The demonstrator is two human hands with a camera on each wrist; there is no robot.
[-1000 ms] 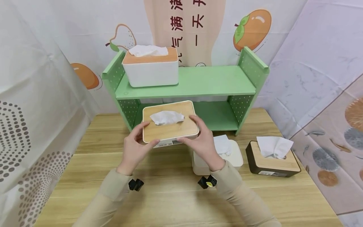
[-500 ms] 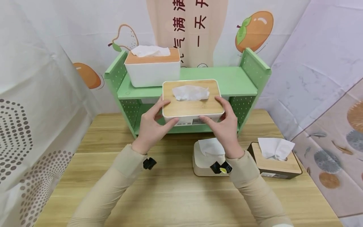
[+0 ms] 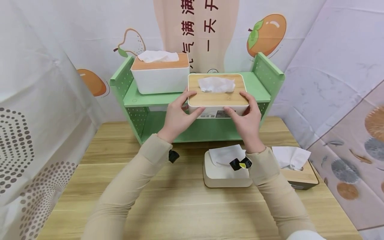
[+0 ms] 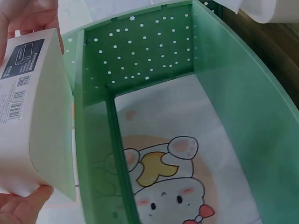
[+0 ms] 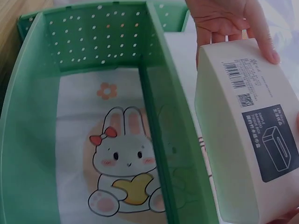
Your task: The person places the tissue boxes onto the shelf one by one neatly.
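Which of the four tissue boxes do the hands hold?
The white box with pale wooden lid, between the left hand and right hand; the others stand on shelf or table.

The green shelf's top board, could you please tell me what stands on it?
A white tissue box stands at its left end. The labelled box held by the left hand and right hand hides part of the board; what lies behind it cannot be seen.
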